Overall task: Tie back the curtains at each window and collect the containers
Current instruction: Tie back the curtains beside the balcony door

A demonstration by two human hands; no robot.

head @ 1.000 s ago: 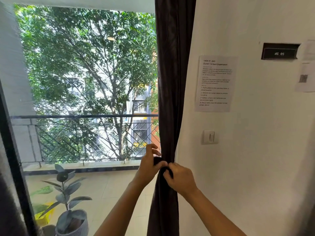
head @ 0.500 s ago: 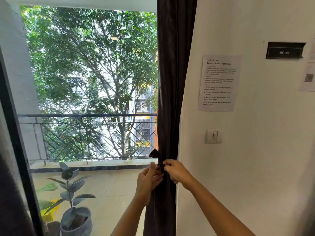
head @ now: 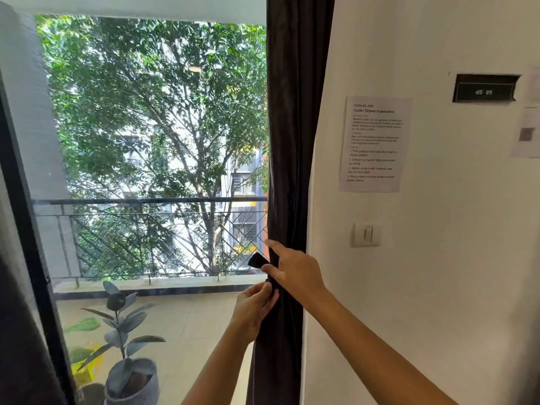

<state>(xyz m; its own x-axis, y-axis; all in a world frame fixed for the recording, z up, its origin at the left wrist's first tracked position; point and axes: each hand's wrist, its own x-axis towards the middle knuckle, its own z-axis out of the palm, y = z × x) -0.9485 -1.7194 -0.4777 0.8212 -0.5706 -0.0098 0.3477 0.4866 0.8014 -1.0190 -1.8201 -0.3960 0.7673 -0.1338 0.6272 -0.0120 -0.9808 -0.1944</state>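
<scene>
Curtain (head: 295, 127) cloth is dark and long. It hangs down the middle of the view from 12 o'clock to 6 o'clock, between the window (head: 146, 141) and the white wall (head: 438, 302).

At 7 o'clock a potted plant (head: 128, 346) stands outside. The yellow thing (head: 87, 366) beside it is too blurry to name.

Just under the middle, the left hand (head: 254, 308) pinches the low end of the thin dark tie-back (head: 257, 261) with curled fingers. The tie-back's short top end pokes out toward 9 o'clock.

The right hand (head: 295, 273) lies on the bunched curtain with its pointer finger straight toward 11 o'clock. I cannot tell if its other fingers hold anything.

I think the cloth is soft, floppy and a bit heavy, so it may slide loose unless it is squeezed into a bunch. The tie-back looks bendy. It is best held near its ends and pulled snug.

A paper (head: 375, 144) is stuck on the wall at 2 o'clock, and a light switch (head: 366, 235) sits at 3 o'clock.
</scene>
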